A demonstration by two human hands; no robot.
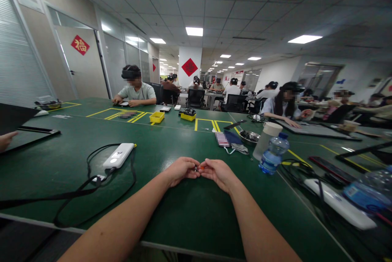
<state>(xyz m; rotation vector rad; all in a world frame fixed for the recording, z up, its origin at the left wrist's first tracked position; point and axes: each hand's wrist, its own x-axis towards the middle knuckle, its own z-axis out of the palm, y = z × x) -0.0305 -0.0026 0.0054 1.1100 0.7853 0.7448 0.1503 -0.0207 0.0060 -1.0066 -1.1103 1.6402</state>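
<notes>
Both hands meet just above the green table (196, 217) in front of me. My left hand (183, 171) is closed, pinching a small silvery piece (196, 168) between thumb and fingers. In my right hand (218, 173), also closed, is a small orange piece (202, 167). The two pieces sit very close together; whether they touch I cannot tell. Fingers hide most of both, so their exact kind does not show.
Left lies a white power bank (119, 156) with a looped black cable (134, 172). Right stand a water bottle (274, 154) and a pale tumbler (267, 141), near a metal bowl (249, 136). Further back are yellow trays (157, 118). Co-workers sit across and beside the table.
</notes>
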